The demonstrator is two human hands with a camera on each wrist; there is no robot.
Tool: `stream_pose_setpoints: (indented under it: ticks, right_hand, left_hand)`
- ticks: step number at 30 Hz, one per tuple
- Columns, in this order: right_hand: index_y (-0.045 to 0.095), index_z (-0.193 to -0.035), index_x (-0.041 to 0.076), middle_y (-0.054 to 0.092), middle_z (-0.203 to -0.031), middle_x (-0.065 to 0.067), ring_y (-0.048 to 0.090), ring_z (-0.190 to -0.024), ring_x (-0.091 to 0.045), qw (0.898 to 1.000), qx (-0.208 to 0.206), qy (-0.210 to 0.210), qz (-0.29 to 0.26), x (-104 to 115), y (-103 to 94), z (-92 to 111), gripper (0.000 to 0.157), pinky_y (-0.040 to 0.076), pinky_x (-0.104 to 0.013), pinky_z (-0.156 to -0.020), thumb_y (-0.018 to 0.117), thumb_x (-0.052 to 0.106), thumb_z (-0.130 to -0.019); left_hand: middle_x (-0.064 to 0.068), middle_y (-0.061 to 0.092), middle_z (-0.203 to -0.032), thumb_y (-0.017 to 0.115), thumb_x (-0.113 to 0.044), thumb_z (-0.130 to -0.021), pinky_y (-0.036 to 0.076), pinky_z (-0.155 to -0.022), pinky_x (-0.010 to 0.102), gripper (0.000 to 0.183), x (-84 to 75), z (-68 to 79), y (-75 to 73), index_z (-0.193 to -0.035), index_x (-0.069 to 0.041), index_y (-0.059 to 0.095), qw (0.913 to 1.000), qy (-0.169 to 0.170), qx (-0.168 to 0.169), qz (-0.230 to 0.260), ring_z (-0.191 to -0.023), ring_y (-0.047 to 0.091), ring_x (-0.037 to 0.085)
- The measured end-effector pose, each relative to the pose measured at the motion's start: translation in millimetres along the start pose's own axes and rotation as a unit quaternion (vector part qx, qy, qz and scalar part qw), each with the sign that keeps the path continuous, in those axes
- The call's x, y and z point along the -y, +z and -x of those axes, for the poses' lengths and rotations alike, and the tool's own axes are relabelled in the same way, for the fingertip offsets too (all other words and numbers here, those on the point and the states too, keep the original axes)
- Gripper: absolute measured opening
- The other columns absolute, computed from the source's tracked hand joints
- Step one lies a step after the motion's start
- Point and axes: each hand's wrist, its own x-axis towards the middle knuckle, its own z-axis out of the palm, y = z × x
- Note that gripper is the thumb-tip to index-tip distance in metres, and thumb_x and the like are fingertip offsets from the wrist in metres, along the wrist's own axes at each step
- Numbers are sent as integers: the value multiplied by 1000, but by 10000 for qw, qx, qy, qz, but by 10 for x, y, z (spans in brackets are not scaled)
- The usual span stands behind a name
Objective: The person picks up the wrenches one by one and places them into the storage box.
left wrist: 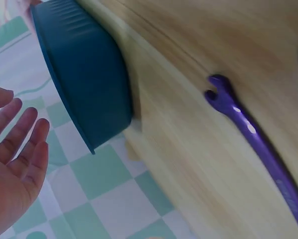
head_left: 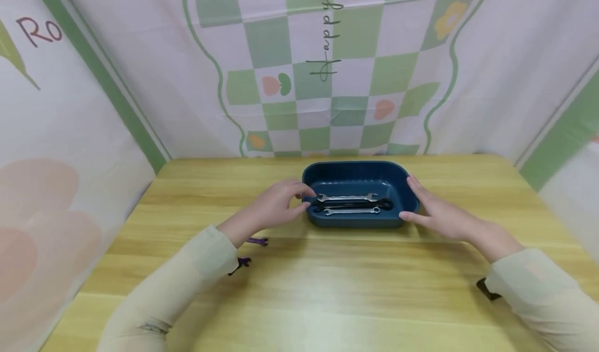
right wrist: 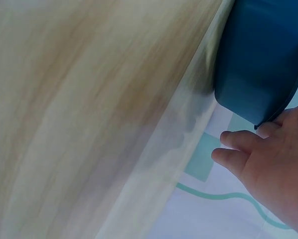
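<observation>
A dark blue bin (head_left: 360, 222) stands on the wooden table near its back edge. Inside it lie a silver open-ended wrench (head_left: 347, 198), a black wrench (head_left: 385, 204) and a smaller silver combination wrench (head_left: 353, 211), side by side. At the bin's left end is my left hand (head_left: 281, 204), fingers loosely bent; the left wrist view shows them spread, apart from the bin and holding nothing. My right hand (head_left: 442, 214) rests against the bin's right end, thumb at the front rim and fingers along the side. A purple wrench (left wrist: 261, 144) lies on the table beneath the left forearm.
Another purple wrench end (head_left: 244, 261) peeks out by the left sleeve, mostly hidden. A small black object (head_left: 488, 289) shows under the right cuff. Behind the table (head_left: 346, 289) hangs a checkered green and white cloth (head_left: 309, 113).
</observation>
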Motion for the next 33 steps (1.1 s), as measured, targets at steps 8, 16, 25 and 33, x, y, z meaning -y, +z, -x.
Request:
stream_pose_setpoints:
  ticks: [8, 16, 25, 33]
  right_hand:
    - [-12, -148, 14, -18, -151, -5, 5, -134, -45, 10000, -4, 52, 14, -18, 5, 31, 90, 13, -62, -102, 48, 50, -92]
    - [-13, -148, 17, -18, -151, -2, 6, -135, -43, 9999, -75, 117, -22, -52, 40, 39, 89, 14, -61, -102, 50, 47, -92]
    - [-12, -148, 14, -18, -151, -5, 5, -135, -44, 9999, -10, 10, 108, -7, -20, 25, 90, 13, -62, -102, 48, 51, -92]
    - [-11, -148, 14, -16, -152, -7, 6, -135, -44, 9997, 52, 70, 214, 11, -23, 0, 91, 14, -61, -103, 48, 52, -91]
  left_hand:
    - [-4, 61, -109, 58, -20, -91, 46, -82, 25, 22, 58, 181, -12, -111, -13, 65, 9999, 164, -19, 29, -95, 57, 12]
    - [-6, 60, -112, 58, -22, -91, 47, -82, 27, 24, 134, 398, -24, -113, -14, 64, 9997, 61, 188, 131, -96, 58, 13]
    - [-11, 58, -112, 59, -23, -91, 50, -75, 33, 25, 253, 631, -26, -116, -17, 63, 9957, -132, 602, 687, -94, 55, 7]
    - [-13, 58, -110, 63, -20, -88, 47, -80, 31, 25, 359, 808, 10, -113, -18, 65, 9901, -359, 1150, 721, -97, 54, 8]
